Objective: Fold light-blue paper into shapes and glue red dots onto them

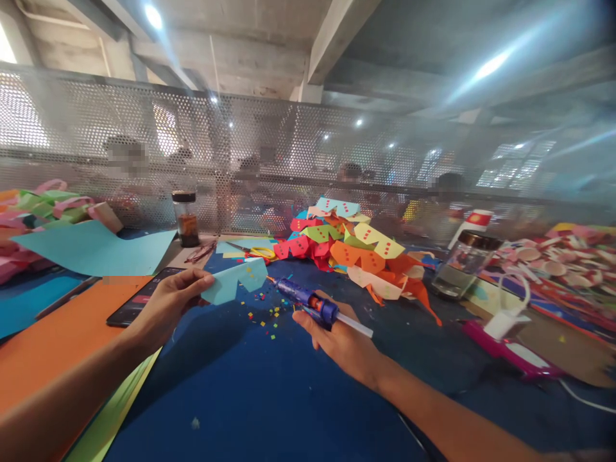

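Observation:
My left hand pinches a light blue paper cut-out by its left edge, holding it above the dark blue table cover. My right hand is wrapped round a blue glue gun with a white glue stick poking out of its back. The gun's nozzle points left at the cut-out's right edge, almost touching it. Small coloured paper scraps lie on the cover below.
A heap of folded coloured paper pieces lies behind. Yellow scissors, two jars, a phone, orange and teal sheets surround it. A pink device sits right. People sit beyond a perforated screen.

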### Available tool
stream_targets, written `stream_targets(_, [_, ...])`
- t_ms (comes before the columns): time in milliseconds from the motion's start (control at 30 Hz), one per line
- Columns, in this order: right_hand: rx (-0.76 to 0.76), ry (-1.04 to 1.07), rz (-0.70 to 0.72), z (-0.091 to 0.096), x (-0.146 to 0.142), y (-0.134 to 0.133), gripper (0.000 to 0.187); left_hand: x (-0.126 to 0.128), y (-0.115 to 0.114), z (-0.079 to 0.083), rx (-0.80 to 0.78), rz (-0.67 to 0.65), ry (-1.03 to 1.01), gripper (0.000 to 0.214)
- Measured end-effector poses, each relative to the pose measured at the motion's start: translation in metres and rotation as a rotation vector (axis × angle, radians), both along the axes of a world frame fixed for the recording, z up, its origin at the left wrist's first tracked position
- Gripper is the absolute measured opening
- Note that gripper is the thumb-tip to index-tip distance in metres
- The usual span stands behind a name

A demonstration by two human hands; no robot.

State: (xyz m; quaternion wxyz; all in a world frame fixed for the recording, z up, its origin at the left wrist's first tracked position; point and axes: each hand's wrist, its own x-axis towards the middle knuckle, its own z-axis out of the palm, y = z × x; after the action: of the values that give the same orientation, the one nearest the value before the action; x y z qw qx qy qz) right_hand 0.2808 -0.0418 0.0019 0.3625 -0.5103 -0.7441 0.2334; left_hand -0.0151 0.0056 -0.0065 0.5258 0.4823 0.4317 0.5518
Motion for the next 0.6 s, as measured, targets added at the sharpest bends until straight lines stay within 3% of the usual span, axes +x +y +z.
stream_targets(400, [-0.278, -0.089, 0.156, -0.002, -0.008, 0.007, 0.033, -0.004, 0.006, -0.002, 0.022, 0.059, -0.054, 0.034])
stream_targets(600, [-0.335, -0.149, 0.167, -0.002, -0.01, 0.015, 0.032, -0.003, 0.004, 0.0, 0.035, 0.062, -0.04, 0.03])
